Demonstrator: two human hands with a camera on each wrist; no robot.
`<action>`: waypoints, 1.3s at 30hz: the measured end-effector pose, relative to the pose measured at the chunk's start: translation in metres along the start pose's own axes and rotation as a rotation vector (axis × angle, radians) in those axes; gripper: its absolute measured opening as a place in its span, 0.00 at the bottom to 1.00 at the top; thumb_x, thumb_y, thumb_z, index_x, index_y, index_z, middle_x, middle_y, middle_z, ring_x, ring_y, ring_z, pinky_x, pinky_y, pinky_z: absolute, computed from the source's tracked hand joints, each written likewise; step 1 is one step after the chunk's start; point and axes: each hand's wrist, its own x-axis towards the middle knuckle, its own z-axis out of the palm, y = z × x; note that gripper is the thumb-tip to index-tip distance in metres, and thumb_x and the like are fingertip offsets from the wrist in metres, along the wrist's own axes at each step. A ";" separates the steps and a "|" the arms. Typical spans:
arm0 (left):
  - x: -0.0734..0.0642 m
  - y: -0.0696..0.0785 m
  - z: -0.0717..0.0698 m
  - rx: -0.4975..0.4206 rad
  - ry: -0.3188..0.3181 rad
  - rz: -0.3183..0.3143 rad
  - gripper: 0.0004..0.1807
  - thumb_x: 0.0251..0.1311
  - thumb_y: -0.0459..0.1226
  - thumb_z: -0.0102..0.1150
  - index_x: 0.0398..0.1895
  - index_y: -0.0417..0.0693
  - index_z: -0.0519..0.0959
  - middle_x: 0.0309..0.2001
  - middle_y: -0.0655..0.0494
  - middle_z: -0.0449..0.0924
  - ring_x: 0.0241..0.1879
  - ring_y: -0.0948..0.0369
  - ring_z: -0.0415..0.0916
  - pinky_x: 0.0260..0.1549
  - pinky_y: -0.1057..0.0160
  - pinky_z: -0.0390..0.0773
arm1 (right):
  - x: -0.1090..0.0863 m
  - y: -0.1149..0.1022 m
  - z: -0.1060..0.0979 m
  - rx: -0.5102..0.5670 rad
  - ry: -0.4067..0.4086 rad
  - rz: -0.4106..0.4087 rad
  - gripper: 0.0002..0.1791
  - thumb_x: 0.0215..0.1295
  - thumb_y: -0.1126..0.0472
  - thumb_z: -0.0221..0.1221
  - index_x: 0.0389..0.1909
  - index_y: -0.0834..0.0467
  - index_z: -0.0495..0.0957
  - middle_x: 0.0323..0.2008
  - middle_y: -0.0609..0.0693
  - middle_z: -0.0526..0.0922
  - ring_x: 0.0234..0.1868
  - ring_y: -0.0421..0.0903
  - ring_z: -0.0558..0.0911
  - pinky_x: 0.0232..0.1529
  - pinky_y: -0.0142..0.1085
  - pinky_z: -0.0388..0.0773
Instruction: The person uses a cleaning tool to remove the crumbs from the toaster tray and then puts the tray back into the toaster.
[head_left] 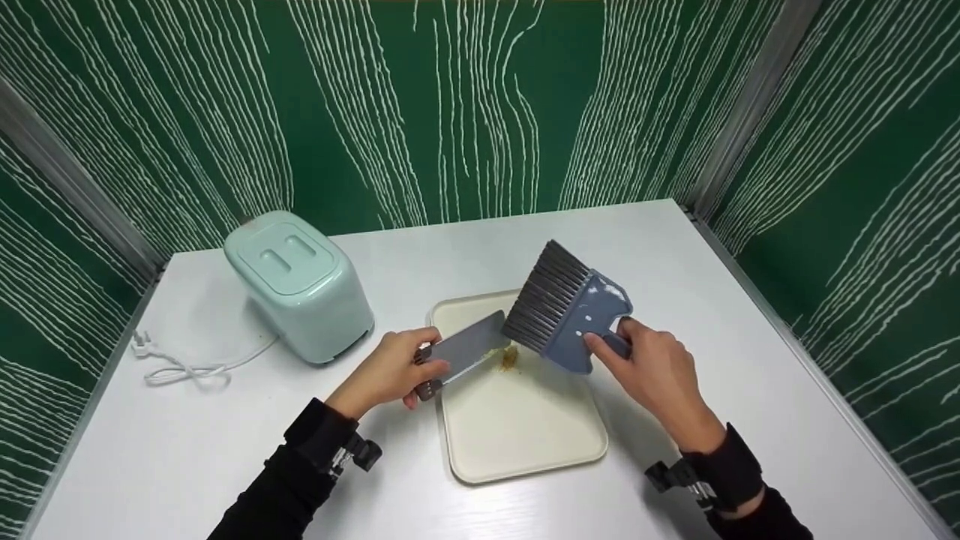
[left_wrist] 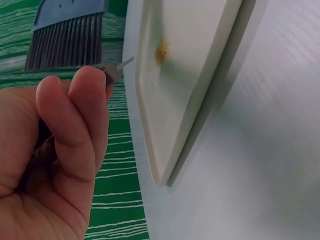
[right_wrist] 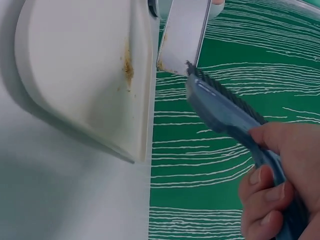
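Note:
My left hand (head_left: 390,367) grips the dark end of a flat metal crumb tray (head_left: 469,349), thumb on top. The crumb tray is tilted above a cream serving tray (head_left: 525,431), with crumbs along its lower edge. In my right hand (head_left: 656,367) is the handle of a blue-grey hand brush (head_left: 592,319). Its dark bristles are at the crumb tray's far end; the right wrist view shows the bristle tip at the corner of the crumb tray (right_wrist: 184,37). A small heap of brown crumbs (head_left: 509,358) lies on the serving tray below.
A mint-green toaster (head_left: 300,289) stands at the back left of the white table (head_left: 247,450). Its white cord and plug (head_left: 187,369) lie beside it on the left. Green walls with white lines (head_left: 480,112) enclose the table at the back and sides.

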 end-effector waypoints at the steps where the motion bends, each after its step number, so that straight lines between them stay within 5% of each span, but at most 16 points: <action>1: 0.000 0.000 0.000 -0.014 -0.002 -0.001 0.06 0.74 0.36 0.66 0.43 0.46 0.77 0.25 0.51 0.86 0.09 0.66 0.77 0.18 0.42 0.85 | -0.001 -0.002 0.001 0.016 -0.002 -0.009 0.26 0.71 0.41 0.68 0.25 0.55 0.71 0.17 0.46 0.66 0.21 0.49 0.72 0.23 0.39 0.62; 9: 0.003 -0.002 0.000 -0.075 -0.003 0.013 0.06 0.73 0.35 0.66 0.41 0.47 0.77 0.18 0.54 0.83 0.09 0.66 0.77 0.21 0.34 0.84 | -0.007 -0.024 0.009 0.117 -0.021 -0.099 0.24 0.69 0.45 0.71 0.24 0.54 0.72 0.17 0.42 0.64 0.19 0.42 0.67 0.24 0.35 0.60; 18: 0.003 0.000 0.000 -0.118 -0.024 0.005 0.11 0.74 0.39 0.67 0.42 0.45 0.74 0.20 0.54 0.85 0.10 0.66 0.78 0.22 0.33 0.83 | -0.009 -0.039 0.025 0.062 -0.052 -0.180 0.25 0.68 0.42 0.71 0.25 0.53 0.71 0.16 0.39 0.63 0.19 0.40 0.66 0.23 0.35 0.61; 39: 0.002 -0.003 0.000 -0.131 -0.036 -0.007 0.10 0.73 0.38 0.68 0.43 0.45 0.76 0.22 0.52 0.87 0.10 0.65 0.79 0.23 0.35 0.84 | -0.012 -0.016 0.024 -0.175 0.165 -0.285 0.27 0.65 0.44 0.74 0.22 0.54 0.68 0.12 0.47 0.69 0.14 0.46 0.68 0.15 0.41 0.63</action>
